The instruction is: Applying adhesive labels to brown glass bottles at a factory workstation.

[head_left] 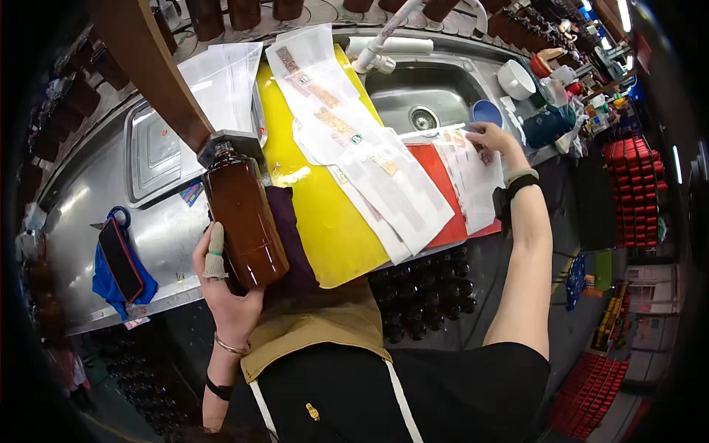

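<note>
My left hand (229,292) wraps round the lower part of a large brown bottle (244,221) with flat sides, which leans at a tilt. A cloth cover with a green band sits on one finger. The bottle's neck meets a dark block at the end of a brown post (151,70). Over at the right, my right hand (493,140) bends its fingers down onto a white label sheet (469,177), pinching near its upper edge. That sheet lies on a red mat (436,173). Long white label strips (369,170) overlap on a yellow mat (317,221) between my hands.
Behind the mats, a steel sink (413,92) has a white tap (373,55). A blue bowl (487,112) and a white pot (515,80) stand at its right. Scissors (118,214) and a blue cloth (111,273) lie at left. Several brown bottles (244,13) line the back.
</note>
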`<move>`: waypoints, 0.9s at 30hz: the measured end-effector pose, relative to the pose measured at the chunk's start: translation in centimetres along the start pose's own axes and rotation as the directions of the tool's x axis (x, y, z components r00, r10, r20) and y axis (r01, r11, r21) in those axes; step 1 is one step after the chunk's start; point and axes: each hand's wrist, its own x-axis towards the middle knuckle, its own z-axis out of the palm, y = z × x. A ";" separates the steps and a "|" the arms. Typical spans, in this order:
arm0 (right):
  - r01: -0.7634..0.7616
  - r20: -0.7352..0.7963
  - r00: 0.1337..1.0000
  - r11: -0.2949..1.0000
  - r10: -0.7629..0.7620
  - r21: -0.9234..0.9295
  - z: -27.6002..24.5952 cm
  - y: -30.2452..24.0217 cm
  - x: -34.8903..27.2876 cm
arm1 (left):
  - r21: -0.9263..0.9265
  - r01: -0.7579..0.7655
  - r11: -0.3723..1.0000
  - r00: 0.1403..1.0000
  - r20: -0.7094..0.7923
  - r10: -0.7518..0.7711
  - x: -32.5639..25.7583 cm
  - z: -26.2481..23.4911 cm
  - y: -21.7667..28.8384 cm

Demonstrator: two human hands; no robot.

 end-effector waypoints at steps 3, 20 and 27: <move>-0.097 0.211 0.973 0.995 0.095 0.001 -1.7 0.9 2.0 | 0.020 -0.015 1.000 1.000 0.005 0.015 0.1 -0.1 -0.3; 0.413 -0.074 0.879 0.831 -0.470 -0.373 8.2 -14.2 4.5 | 0.015 -0.064 0.998 0.995 0.075 0.063 0.0 -0.8 -1.2; 0.636 -0.482 0.565 0.726 -0.670 -0.263 6.4 -23.3 -4.2 | -0.085 -0.005 0.996 0.993 0.115 0.015 -0.4 -0.7 -2.0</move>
